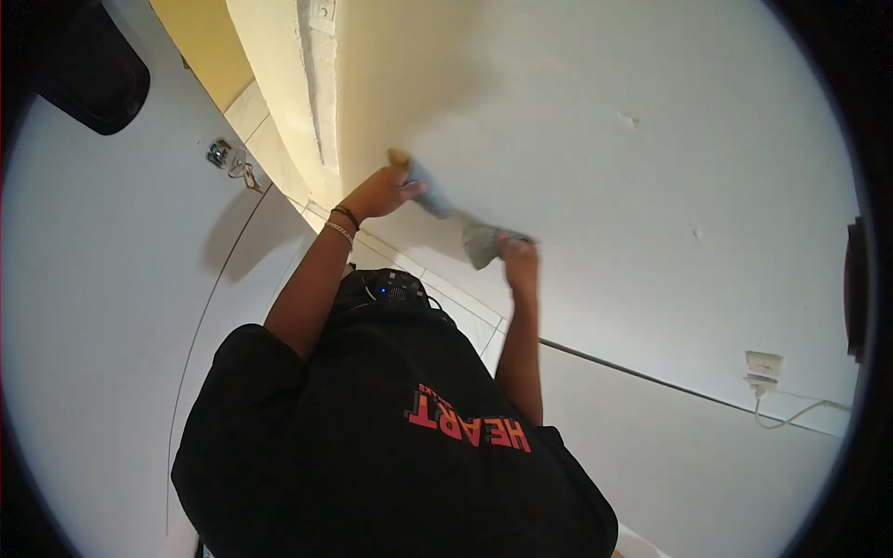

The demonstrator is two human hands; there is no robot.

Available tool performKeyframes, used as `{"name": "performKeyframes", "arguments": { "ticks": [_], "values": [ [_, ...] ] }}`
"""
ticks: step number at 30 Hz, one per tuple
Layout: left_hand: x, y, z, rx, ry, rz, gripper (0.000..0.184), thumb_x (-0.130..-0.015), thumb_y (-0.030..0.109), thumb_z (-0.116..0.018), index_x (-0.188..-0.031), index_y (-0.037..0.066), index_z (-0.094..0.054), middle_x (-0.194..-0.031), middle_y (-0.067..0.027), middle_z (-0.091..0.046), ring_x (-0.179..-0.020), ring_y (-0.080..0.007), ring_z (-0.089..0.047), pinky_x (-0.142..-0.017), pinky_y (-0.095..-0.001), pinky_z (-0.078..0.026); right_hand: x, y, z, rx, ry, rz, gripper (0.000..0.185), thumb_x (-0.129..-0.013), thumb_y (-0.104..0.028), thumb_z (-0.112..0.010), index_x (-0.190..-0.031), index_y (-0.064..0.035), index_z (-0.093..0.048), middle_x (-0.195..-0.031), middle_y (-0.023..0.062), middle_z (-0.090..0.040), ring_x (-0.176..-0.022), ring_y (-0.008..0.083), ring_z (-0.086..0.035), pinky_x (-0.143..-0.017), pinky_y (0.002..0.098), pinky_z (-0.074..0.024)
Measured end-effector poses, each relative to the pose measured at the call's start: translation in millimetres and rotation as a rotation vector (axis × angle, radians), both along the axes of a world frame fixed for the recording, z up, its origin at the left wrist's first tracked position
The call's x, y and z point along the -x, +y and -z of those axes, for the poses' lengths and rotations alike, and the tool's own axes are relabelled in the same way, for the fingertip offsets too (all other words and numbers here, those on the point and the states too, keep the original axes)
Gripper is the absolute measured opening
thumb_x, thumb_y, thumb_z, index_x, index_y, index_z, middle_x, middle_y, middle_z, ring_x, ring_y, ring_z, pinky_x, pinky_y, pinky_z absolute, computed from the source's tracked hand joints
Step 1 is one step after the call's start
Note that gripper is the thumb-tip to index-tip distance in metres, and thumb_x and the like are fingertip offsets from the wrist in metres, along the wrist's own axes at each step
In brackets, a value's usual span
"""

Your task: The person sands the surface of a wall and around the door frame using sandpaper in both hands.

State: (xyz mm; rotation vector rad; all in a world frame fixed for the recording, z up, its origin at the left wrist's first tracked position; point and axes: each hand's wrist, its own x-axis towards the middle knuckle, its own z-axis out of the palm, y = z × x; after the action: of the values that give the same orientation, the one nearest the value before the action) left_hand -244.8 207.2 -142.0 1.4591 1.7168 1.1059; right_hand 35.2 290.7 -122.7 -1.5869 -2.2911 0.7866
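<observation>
My left hand (379, 192), with bands at its wrist, is closed on a blue-grey piece of cloth (432, 193). A tan patch shows at that cloth's upper end. My right hand (521, 263) grips a grey-green piece of cloth (480, 244), which flares out to the left of the fingers. Both pieces are blurred, and I cannot tell whether they are socks or something else. The two cloths are held up close to each other, in front of the white wall (595, 167). Whether they touch each other or the wall is unclear.
On the left is a white panel with a lock and keys (244, 169) and a black object (98, 70) above. A wall outlet with a plugged-in cable (763, 379) is at right. Floor tiles (465, 312) show below my hands. A dark object (854, 288) stands at the right edge.
</observation>
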Motion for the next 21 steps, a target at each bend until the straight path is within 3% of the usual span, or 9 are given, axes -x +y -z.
{"name": "performKeyframes", "arguments": {
  "ticks": [3,7,10,11,16,17,18,20,21],
  "values": [
    [30,-3,24,0.040,0.165,-0.128,0.044,-0.085,0.038,-0.057,-0.078,-0.006,-0.056,-0.075,-0.0208,-0.059,-0.073,-0.0231,-0.058,-0.068,-0.0341,-0.044,0,-6,26,-0.038,-0.026,0.102,0.045,-0.083,-0.038,-0.054,-0.072,0.0050,-0.059,-0.075,0.0233,-0.059,-0.069,0.0360,-0.052,-0.068,0.0395,-0.0425],
    [49,-20,-111,-0.362,-0.309,-0.303,0.043,-0.083,0.039,-0.060,-0.083,-0.004,-0.058,-0.068,-0.0087,-0.061,-0.062,-0.0146,-0.054,-0.058,-0.0311,-0.045,18,-27,-111,-0.006,0.480,0.237,0.037,-0.086,-0.032,-0.055,-0.077,0.0030,-0.060,-0.070,0.0076,-0.059,-0.067,0.0195,-0.051,-0.068,0.0314,-0.0420],
    [54,-14,-123,-0.384,-0.322,-0.278,0.043,-0.082,0.039,-0.061,-0.086,-0.004,-0.059,-0.068,-0.0070,-0.061,-0.061,-0.0127,-0.054,-0.058,-0.0294,-0.044,23,-31,-161,0.089,0.733,0.191,0.032,-0.089,-0.028,-0.053,-0.081,0.0022,-0.061,-0.076,0.0021,-0.058,-0.072,0.0119,-0.051,-0.072,0.0233,-0.0406],
    [57,-13,-121,-0.393,-0.296,-0.275,0.043,-0.082,0.039,-0.062,-0.085,-0.004,-0.059,-0.067,-0.0072,-0.061,-0.061,-0.0123,-0.055,-0.058,-0.0290,-0.044,23,-27,-151,0.064,0.689,0.220,0.035,-0.088,-0.030,-0.053,-0.081,0.0040,-0.061,-0.077,0.0075,-0.060,-0.074,0.0158,-0.053,-0.074,0.0263,-0.0408],
    [50,-34,-18,-0.067,-0.056,-0.451,0.041,-0.080,0.036,-0.062,-0.086,-0.005,-0.060,-0.074,-0.0190,-0.062,-0.071,-0.0324,-0.061,-0.065,-0.0373,-0.046,42,-39,-79,0.166,0.217,0.288,0.035,-0.083,-0.028,-0.058,-0.077,0.0068,-0.061,-0.079,0.0077,-0.061,-0.075,0.0160,-0.052,-0.075,0.0322,-0.0415],
    [50,-39,6,-0.075,-0.058,-0.463,0.041,-0.080,0.036,-0.062,-0.086,-0.005,-0.060,-0.074,-0.0190,-0.062,-0.071,-0.0324,-0.061,-0.065,-0.0373,-0.046,30,-38,-54,0.137,0.251,0.331,0.032,-0.083,-0.026,-0.057,-0.086,0.0063,-0.060,-0.086,0.0100,-0.061,-0.079,0.0175,-0.055,-0.074,0.0327,-0.0437],
    [51,-42,28,-0.059,-0.125,-0.679,0.038,-0.082,0.033,-0.060,-0.090,-0.005,-0.060,-0.075,-0.0191,-0.062,-0.072,-0.0314,-0.061,-0.065,-0.0371,-0.046,22,-44,-47,0.348,0.741,0.430,0.029,-0.082,-0.022,-0.056,-0.094,0.0044,-0.058,-0.087,0.0100,-0.060,-0.081,0.0186,-0.057,-0.073,0.0336,-0.0456],
    [55,-47,108,-0.014,-0.197,-0.894,0.036,-0.083,0.029,-0.058,-0.094,-0.005,-0.059,-0.076,-0.0191,-0.062,-0.073,-0.0303,-0.061,-0.064,-0.0370,-0.046,-8,-38,-47,0.336,0.770,0.564,0.024,-0.082,-0.018,-0.055,-0.096,0.0010,-0.057,-0.087,0.0078,-0.059,-0.082,0.0180,-0.057,-0.073,0.0326,-0.0464],
    [66,-48,181,-0.071,-0.472,-0.964,0.034,-0.084,0.025,-0.055,-0.098,-0.006,-0.058,-0.079,-0.0195,-0.062,-0.072,-0.0298,-0.061,-0.064,-0.0364,-0.046,-13,-45,-45,0.308,0.757,0.569,0.022,-0.082,-0.017,-0.055,-0.095,0.0004,-0.057,-0.087,0.0071,-0.059,-0.082,0.0171,-0.057,-0.073,0.0319,-0.0462]
  ]
}}
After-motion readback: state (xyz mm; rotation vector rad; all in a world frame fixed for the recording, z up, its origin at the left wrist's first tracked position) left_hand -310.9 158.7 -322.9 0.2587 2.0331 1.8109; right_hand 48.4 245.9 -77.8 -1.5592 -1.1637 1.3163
